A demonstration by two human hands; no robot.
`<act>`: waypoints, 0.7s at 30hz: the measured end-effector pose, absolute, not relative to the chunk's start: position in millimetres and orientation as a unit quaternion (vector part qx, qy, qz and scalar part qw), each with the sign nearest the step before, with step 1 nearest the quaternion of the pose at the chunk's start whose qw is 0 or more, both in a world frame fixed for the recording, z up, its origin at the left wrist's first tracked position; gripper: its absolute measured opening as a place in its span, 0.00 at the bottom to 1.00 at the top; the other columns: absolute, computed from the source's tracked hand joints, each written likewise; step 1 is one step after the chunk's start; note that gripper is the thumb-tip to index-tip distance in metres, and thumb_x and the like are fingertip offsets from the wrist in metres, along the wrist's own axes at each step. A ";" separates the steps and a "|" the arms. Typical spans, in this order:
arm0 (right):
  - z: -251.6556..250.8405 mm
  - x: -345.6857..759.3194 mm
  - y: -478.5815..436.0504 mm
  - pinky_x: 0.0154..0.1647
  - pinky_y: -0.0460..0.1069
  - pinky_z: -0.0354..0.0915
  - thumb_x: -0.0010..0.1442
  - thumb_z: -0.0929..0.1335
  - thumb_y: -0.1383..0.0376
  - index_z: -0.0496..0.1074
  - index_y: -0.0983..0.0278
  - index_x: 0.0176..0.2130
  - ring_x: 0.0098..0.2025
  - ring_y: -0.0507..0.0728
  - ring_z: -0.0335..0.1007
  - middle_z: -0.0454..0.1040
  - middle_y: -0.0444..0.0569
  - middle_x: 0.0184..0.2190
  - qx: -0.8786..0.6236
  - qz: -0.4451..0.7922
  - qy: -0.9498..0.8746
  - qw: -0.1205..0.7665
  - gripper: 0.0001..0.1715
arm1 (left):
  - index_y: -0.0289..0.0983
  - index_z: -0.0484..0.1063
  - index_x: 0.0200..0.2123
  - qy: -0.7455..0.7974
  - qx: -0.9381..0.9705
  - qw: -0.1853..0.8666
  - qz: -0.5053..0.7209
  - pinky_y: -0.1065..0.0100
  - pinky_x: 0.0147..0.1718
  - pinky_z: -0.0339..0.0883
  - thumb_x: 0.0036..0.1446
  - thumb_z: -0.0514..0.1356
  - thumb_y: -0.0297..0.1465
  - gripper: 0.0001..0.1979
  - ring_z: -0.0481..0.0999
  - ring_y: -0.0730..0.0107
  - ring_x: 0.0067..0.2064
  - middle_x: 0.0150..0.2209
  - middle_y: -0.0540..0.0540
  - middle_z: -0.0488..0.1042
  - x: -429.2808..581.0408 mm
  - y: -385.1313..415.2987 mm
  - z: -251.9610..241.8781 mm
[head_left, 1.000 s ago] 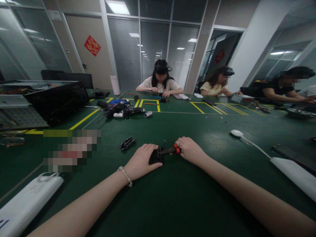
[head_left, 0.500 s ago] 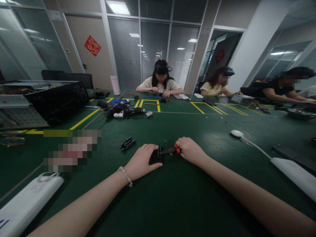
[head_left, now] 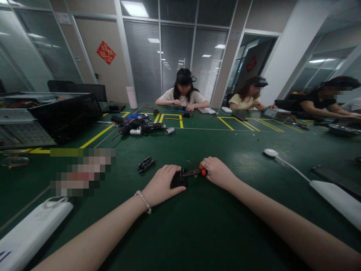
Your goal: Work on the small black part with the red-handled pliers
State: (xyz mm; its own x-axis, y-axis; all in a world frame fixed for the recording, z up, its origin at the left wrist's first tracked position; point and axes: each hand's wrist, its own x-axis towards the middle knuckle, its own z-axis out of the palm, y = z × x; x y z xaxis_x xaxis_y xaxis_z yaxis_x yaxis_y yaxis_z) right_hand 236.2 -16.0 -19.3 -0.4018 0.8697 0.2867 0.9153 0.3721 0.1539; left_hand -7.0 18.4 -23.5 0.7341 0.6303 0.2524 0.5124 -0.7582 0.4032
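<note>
Near the middle of the green table, my left hand [head_left: 162,183] grips a small black part [head_left: 177,180] by its edges, thumb on the near side and fingers on the far side. My right hand [head_left: 218,172] is closed around the red handles of needle-nose pliers [head_left: 194,172]. Their jaws point left and meet the right edge of the black part; whether they pinch anything there is too small to tell. A second dark part [head_left: 146,164] lies beyond my left hand. A tiny sliver [head_left: 189,162] rests just past the pliers.
A cordless tool and cables [head_left: 138,125] lie farther back. An opened computer case [head_left: 64,116] stands at left. White power strips [head_left: 36,231] flank my arms, with a white mouse-like device [head_left: 270,152] at right. Several people [head_left: 184,94] sit across the table.
</note>
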 end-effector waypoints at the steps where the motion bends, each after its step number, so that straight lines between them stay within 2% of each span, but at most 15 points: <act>1: -19.2 235.9 -16.1 0.35 0.49 0.56 0.46 0.65 0.72 0.65 0.67 0.35 0.33 0.55 0.59 0.66 0.50 0.32 -0.542 -0.145 -0.824 0.077 0.12 | 0.40 0.57 0.50 0.312 0.918 0.156 0.189 0.60 0.48 0.57 0.49 0.57 0.46 0.28 0.62 0.60 0.50 0.49 0.46 0.64 -7.0 18.3 -23.2; 21: -20.3 236.3 -15.2 0.36 0.49 0.55 0.45 0.64 0.72 0.65 0.67 0.36 0.34 0.55 0.59 0.66 0.50 0.32 -0.534 -0.153 -0.828 0.077 0.13 | 0.39 0.58 0.49 0.304 0.921 0.149 0.196 0.59 0.47 0.57 0.49 0.57 0.44 0.26 0.62 0.59 0.49 0.49 0.44 0.63 -6.7 16.4 -22.2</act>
